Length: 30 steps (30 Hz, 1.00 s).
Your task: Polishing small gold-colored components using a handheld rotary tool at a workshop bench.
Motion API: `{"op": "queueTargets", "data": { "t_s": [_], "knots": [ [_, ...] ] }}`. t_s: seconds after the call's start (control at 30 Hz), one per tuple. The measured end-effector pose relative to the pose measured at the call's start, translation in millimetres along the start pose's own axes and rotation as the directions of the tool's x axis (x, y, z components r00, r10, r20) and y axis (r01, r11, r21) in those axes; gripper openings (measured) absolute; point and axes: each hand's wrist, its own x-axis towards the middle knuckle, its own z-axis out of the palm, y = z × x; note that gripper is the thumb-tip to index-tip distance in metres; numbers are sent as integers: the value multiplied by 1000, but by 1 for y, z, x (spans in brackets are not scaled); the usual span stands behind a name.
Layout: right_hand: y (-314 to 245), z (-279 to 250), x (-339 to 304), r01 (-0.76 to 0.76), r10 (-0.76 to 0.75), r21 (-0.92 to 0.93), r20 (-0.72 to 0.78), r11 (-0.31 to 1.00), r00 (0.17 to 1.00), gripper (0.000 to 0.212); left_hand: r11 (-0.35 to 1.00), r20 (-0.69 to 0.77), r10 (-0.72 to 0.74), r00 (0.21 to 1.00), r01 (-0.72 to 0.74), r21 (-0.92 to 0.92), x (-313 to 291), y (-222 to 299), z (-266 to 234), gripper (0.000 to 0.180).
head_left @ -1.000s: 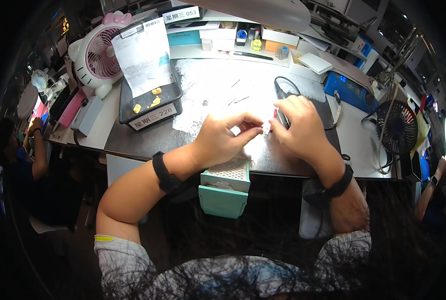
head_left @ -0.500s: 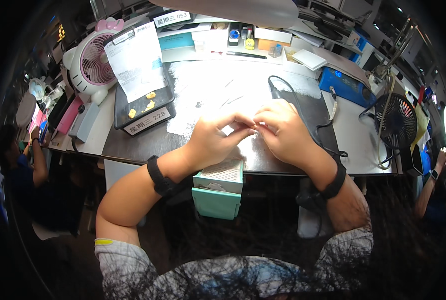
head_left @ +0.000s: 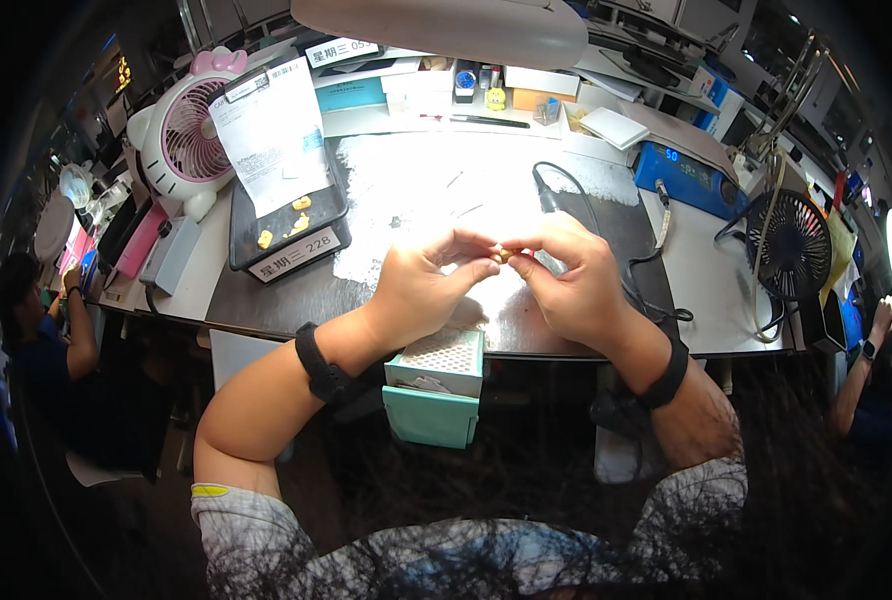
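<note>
Between my fingertips sits a small yellowish-gold piece [head_left: 506,254], too small to tell its exact kind. My left hand [head_left: 424,282] pinches it from one side with thumb and forefinger. From the other side, the thumb and forefinger of my right hand [head_left: 578,282] close on it too. Both hands are above the brightly lit worktop, over a teal box with a perforated top [head_left: 441,355] at the front edge. A black tray [head_left: 243,235] to the left carries several small yellow pieces [head_left: 299,222] and a printed paper [head_left: 271,135].
A corded black handpiece [head_left: 547,196] lies beyond my right hand, its cable running to the right. Further right stand a blue control box [head_left: 688,180] and a black fan [head_left: 792,243]. A pink-and-white fan [head_left: 191,125] is at left; a lamp [head_left: 446,28] hangs overhead. Other people work at both sides.
My hands stay pinched together, but the fingers have shifted and the small gold piece now shows between them. My right hand has turned slightly. The whole view has moved a little.
</note>
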Motion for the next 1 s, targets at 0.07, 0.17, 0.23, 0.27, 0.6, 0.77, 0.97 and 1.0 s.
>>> {"op": "queueTargets", "data": {
  "t_s": [0.07,0.17,0.23,0.27,0.6,0.77,0.97,1.0],
  "knots": [
    [0,0,0,23,-23,10,-29,1000,999,12,1000,-8,-14,1000,14,8,0,4,1,23],
    [0,0,-1,-18,18,55,-8,998,1000,12,1000,-12,-22,1000,23,14,0,4,0,25],
    [0,1,0,-4,5,85,-5,996,1000,13,1000,-9,-17,1000,17,12,0,2,-1,26],
    [0,1,0,-3,4,87,-3,996,1000,13,1000,-8,-10,1000,10,5,0,0,-1,25],
    [1,2,-3,-60,58,68,37,996,998,11,991,-34,28,999,-23,130,0,2,-1,16],
    [0,4,-4,-98,95,92,36,991,995,12,984,-25,38,999,-33,177,0,2,-2,14],
    [1,4,-5,-87,85,97,31,991,996,13,975,7,57,998,-58,215,1,7,0,18],
    [1,4,-4,-102,99,103,28,989,995,14,970,-1,57,998,-55,237,1,8,0,19]
  ]
}}
